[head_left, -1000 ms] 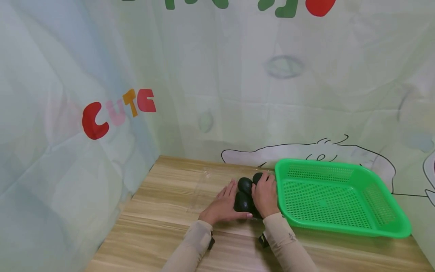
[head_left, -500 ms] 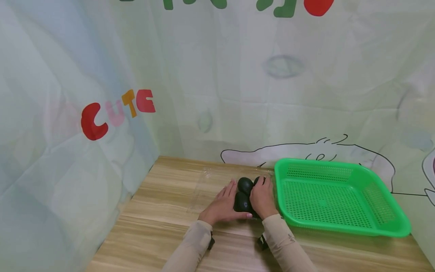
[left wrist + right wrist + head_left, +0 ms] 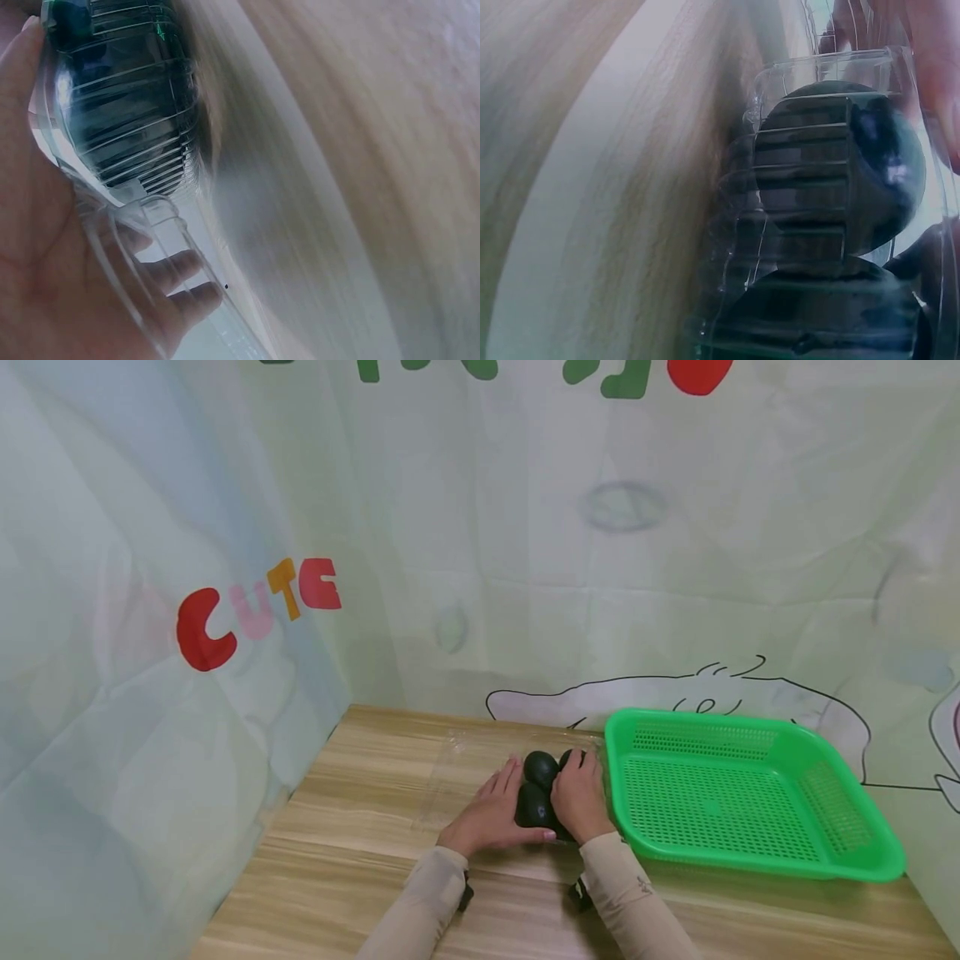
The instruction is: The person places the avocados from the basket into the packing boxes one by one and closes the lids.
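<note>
Several dark green avocados (image 3: pixel 535 805) sit in a clear plastic clamshell box (image 3: pixel 832 67) on the wooden table. Along the left side of the box lies my left hand (image 3: pixel 491 814), fingers straight and thumb stretched across the front. In the left wrist view its palm is against the clear plastic, with fingers seen through it. My right hand (image 3: pixel 581 797) rests over the avocados on the right side, its fingers on the back right avocado (image 3: pixel 572 757); its own back hides most of its grip. The clear lid (image 3: pixel 461 777) lies folded open to the left.
A green plastic basket (image 3: pixel 757 864) stands directly right of the box. A fabric backdrop (image 3: pixel 420 635) with printed letters and drawings rises behind the table and along its left side. The wooden table top (image 3: pixel 337 827) runs toward the front.
My right hand has shifted slightly left over the back right avocado, covering more of it, then stays put. My left hand has not moved.
</note>
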A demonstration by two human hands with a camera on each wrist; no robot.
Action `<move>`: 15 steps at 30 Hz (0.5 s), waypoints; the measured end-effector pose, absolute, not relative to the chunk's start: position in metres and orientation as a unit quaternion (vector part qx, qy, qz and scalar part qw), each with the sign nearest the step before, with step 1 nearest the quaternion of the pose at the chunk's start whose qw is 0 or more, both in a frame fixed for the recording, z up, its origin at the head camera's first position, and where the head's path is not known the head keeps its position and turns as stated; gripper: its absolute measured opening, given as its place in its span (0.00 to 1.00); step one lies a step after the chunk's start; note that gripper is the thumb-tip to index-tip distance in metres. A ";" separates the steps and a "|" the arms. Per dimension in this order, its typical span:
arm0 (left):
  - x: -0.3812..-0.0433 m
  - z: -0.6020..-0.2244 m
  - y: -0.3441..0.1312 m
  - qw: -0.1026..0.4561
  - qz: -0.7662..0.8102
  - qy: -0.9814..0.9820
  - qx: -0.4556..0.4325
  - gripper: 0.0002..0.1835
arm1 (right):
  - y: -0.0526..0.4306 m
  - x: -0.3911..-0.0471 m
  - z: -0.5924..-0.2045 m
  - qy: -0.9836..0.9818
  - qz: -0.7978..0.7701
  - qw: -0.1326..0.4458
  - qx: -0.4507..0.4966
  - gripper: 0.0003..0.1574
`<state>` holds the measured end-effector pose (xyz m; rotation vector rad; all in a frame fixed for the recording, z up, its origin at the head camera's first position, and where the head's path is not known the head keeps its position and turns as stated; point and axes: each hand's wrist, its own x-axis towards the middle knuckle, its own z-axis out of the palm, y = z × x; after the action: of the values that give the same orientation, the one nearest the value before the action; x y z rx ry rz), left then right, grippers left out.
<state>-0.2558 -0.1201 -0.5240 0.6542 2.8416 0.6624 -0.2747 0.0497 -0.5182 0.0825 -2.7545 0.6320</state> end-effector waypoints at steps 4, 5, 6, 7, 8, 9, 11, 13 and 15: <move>-0.256 -0.524 -0.120 0.075 0.218 0.948 0.219 0.68 | 0.050 -0.275 -0.518 -0.963 0.226 0.147 0.025 0.33; -0.256 -0.525 -0.120 0.075 0.218 0.948 0.219 0.68 | 0.050 -0.275 -0.518 -0.963 0.227 0.145 0.024 0.33; -0.256 -0.525 -0.120 0.075 0.218 0.948 0.219 0.68 | 0.051 -0.275 -0.518 -0.963 0.227 0.144 0.023 0.33; -0.257 -0.525 -0.120 0.075 0.217 0.948 0.218 0.68 | 0.051 -0.275 -0.518 -0.963 0.227 0.143 0.023 0.34; -0.257 -0.525 -0.120 0.077 0.218 0.948 0.218 0.68 | 0.051 -0.275 -0.519 -0.963 0.227 0.143 0.024 0.34; -0.257 -0.525 -0.120 0.078 0.218 0.948 0.217 0.68 | 0.052 -0.275 -0.519 -0.963 0.227 0.143 0.024 0.34; -0.257 -0.524 -0.120 0.080 0.218 0.949 0.215 0.68 | 0.052 -0.276 -0.519 -0.964 0.225 0.142 0.026 0.34; -0.256 -0.524 -0.120 0.081 0.220 0.948 0.213 0.68 | 0.053 -0.276 -0.519 -0.964 0.224 0.141 0.027 0.34; -0.256 -0.524 -0.120 0.082 0.219 0.949 0.212 0.68 | 0.053 -0.276 -0.518 -0.964 0.226 0.141 0.029 0.34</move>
<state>-0.2561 -0.1199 -0.5236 0.6348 2.8340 0.6555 -0.2756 0.0531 -0.5183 0.0836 -2.7822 0.6514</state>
